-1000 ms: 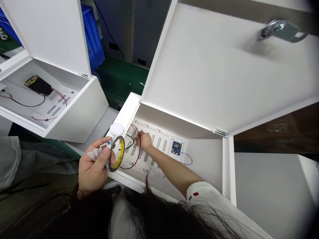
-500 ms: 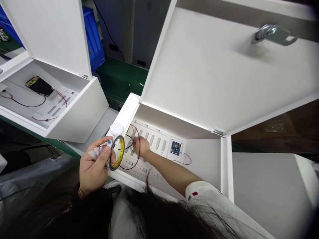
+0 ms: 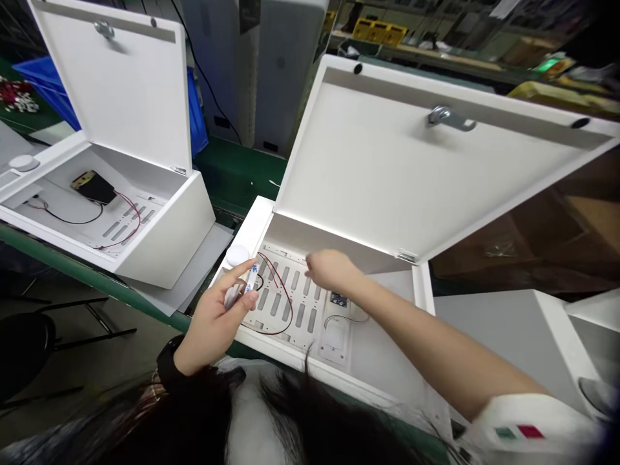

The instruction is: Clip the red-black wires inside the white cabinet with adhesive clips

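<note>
My left hand [image 3: 213, 323] is over the near left corner of a white metal cabinet [image 3: 252, 223], pinching a white strip with blue print [image 3: 239, 290]. The yellow-cored tape roll does not show. My right hand [image 3: 332, 270] hangs above the slotted white plate [image 3: 285, 303], not touching the wires, with nothing visible in it. It partly hides a small blue circuit board [image 3: 339, 299]. Red and black wires [image 3: 277, 274] loop across the plate. A white round disc [image 3: 237, 255] sits on the cabinet's rim beside my left hand.
The cabinet's large white lid [image 3: 387, 161] stands open behind the plate, with a metal latch [image 3: 448, 118] on it. To the left stands a second open cabinet [image 3: 165, 242] holding a black module [image 3: 93, 187] and wires. A green conveyor edge [image 3: 232, 174] runs between them.
The view has pulled back and tilted up. My right hand has moved right from the wires to above the blue board. The tape roll no longer shows in my left hand.
</note>
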`<state>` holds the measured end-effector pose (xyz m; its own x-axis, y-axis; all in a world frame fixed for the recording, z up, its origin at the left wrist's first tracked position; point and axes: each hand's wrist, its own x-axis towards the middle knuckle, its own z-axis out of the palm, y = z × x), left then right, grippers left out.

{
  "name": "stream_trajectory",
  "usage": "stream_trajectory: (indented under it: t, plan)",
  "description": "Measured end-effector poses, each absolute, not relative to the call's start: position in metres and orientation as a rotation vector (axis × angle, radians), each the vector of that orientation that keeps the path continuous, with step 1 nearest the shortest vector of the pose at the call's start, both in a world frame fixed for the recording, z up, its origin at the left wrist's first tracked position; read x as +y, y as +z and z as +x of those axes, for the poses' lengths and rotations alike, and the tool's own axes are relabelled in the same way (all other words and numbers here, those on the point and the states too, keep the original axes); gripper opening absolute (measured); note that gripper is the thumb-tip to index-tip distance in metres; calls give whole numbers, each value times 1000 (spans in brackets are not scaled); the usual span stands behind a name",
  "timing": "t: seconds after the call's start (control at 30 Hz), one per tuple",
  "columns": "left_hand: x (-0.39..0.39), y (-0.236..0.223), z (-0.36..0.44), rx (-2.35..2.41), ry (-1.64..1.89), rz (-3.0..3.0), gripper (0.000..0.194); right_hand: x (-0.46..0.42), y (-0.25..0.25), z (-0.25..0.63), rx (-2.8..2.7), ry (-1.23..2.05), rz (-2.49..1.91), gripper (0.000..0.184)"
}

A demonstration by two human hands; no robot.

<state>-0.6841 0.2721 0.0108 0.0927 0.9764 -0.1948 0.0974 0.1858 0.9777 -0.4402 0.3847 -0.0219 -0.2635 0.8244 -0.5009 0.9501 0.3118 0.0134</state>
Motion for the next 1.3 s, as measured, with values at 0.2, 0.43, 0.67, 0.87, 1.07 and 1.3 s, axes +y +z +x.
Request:
stream_trajectory:
  t: [0.2, 0.43, 0.67, 0.87, 1.07, 1.3]
  plan:
    - [276, 28, -671, 1288, 755, 1576, 52, 322, 84, -462, 3250, -153, 1184, 20]
    - [273, 33, -665, 1274, 657, 1768, 63, 298, 71, -475, 3190, 131, 1112, 22]
    - [272, 32, -662, 1236, 645, 1763, 71, 296, 68, -469, 3176, -22, 1151, 22]
    - [272, 27, -659, 1265, 738, 1512, 51, 291, 64, -464, 3262, -97, 1329, 18]
    - [277, 36, -658, 1221, 680, 1363, 19, 292, 69, -461, 3258, -33, 1433, 18]
    - [280, 30, -651, 1191, 715, 1369, 17, 283, 79, -464, 3236, 272, 1363, 17]
